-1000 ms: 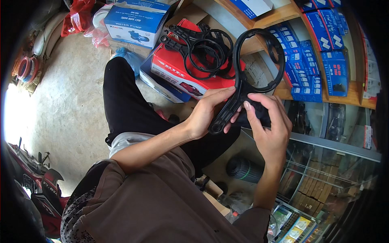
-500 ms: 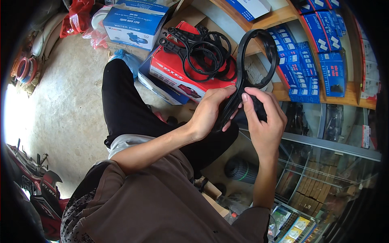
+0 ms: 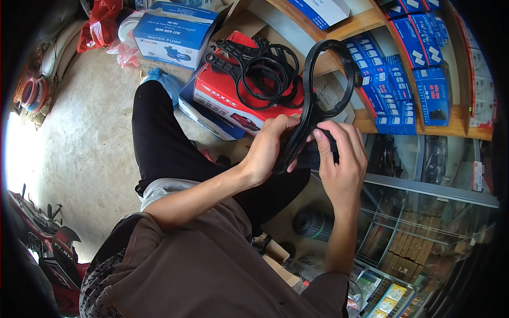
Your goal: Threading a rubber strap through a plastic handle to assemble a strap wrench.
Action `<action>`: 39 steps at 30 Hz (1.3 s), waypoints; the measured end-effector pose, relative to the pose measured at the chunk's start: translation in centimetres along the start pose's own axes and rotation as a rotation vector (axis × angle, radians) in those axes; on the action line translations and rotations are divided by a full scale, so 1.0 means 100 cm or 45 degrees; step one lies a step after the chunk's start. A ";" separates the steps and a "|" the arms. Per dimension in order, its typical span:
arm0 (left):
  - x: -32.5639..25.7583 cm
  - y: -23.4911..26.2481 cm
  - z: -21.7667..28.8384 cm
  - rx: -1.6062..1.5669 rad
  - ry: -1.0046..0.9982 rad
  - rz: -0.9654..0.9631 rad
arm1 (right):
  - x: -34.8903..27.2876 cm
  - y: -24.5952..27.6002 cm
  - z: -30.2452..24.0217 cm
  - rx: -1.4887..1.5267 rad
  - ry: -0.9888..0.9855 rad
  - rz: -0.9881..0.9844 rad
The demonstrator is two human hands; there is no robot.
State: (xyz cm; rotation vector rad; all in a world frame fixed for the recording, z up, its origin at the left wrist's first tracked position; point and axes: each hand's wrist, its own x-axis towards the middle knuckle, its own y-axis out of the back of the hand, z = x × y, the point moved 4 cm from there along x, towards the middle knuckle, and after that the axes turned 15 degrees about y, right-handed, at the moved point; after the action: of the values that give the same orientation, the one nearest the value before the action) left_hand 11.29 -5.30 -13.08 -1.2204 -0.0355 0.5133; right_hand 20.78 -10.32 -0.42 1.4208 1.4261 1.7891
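I hold up a black filter wrench (image 3: 298, 139), a large ring on a long handle, with its ring tilted up and away from me. My left hand (image 3: 266, 147) is wrapped round the handle, thumb along its upper side. At the neck, just below the ring, my right hand (image 3: 343, 151) has its thumb and forefinger drawn together against the wrench's right edge. Its other fingers are partly hidden. Beyond my left hand, several similar black wrenches (image 3: 248, 64) lie heaped on a red box (image 3: 216, 94).
A blue and white pump box (image 3: 170, 40) stands at the far left of the heap. Wooden shelves (image 3: 356, 24) with blue cartons (image 3: 389, 87) rise at the right, above a glass display case (image 3: 408, 185). A dark mesh roll (image 3: 313, 222) is on the floor.
Both hands and the wrench have shifted slightly left, and the wrench has turned a little. My right thumb and forefinger have moved slightly down along its neck.
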 end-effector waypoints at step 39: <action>-0.010 -0.016 -0.012 0.306 -0.004 -0.065 | -0.011 -0.022 0.001 -0.011 -0.082 0.397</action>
State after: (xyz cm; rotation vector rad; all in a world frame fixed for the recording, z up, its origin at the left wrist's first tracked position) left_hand 11.30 -7.21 -11.84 -0.9816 -0.0075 0.4612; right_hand 20.78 -10.34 -2.85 1.7585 1.2151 1.9087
